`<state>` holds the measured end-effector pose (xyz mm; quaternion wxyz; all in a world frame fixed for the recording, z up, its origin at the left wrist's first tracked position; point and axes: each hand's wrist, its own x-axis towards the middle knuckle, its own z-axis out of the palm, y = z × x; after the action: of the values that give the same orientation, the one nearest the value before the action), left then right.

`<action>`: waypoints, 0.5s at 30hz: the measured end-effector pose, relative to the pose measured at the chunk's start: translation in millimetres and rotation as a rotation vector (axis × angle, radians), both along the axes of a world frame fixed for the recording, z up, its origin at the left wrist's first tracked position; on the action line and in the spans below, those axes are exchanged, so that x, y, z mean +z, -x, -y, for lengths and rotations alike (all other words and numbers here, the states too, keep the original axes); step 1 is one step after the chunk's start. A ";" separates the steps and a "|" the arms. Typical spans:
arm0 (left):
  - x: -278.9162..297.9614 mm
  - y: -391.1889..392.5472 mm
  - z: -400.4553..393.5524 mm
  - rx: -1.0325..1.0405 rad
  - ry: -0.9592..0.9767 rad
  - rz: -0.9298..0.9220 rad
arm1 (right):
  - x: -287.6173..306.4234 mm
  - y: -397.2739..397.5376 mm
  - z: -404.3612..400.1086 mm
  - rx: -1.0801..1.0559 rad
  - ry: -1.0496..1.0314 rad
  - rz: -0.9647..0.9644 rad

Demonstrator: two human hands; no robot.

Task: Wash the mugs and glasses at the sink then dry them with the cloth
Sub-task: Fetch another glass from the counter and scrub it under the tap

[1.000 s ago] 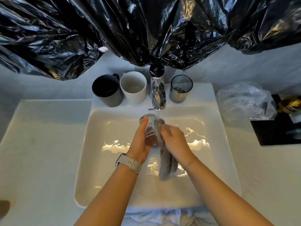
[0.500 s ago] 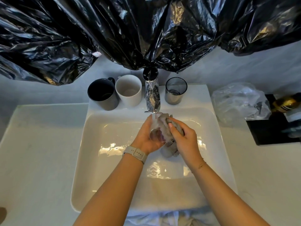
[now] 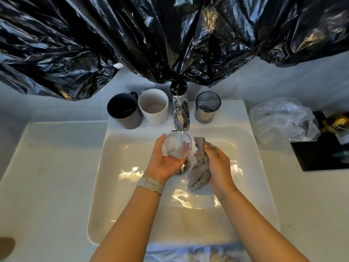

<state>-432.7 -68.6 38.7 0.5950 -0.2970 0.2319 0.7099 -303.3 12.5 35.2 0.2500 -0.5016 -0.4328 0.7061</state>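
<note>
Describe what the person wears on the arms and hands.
Both forearms are bare, with no sleeves in view. The left wrist carries a watch on a pale, cream-coloured band with small holes. The right wrist has a thin, fine bracelet. The left hand and right hand wear no gloves, and no rings show.

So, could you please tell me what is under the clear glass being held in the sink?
Under the clear glass, held by the left hand, sits the sink's metal drain. Only its edge shows; the glass and palm cover the rest. The cloth hangs beside it.
</note>
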 end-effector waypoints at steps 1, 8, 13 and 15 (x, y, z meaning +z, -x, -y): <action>0.2 0.0 0.8 0.020 0.010 0.008 | 0.6 0.4 0.0 0.006 0.001 0.002; -0.2 -10.4 -4.3 0.007 0.004 0.008 | 7.4 -9.0 -5.0 0.166 -0.305 0.080; -6.5 -19.5 -4.9 -0.130 0.036 -0.222 | 13.2 -1.6 -19.2 0.362 -0.204 0.226; -6.7 -20.0 -2.9 -0.158 0.073 -0.361 | 14.7 5.2 -22.6 0.397 -0.206 0.220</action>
<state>-412.7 -65.7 32.1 0.5864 -0.1673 0.3831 0.6938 -308.6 35.1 49.9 0.1076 -0.4526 -0.6171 0.6346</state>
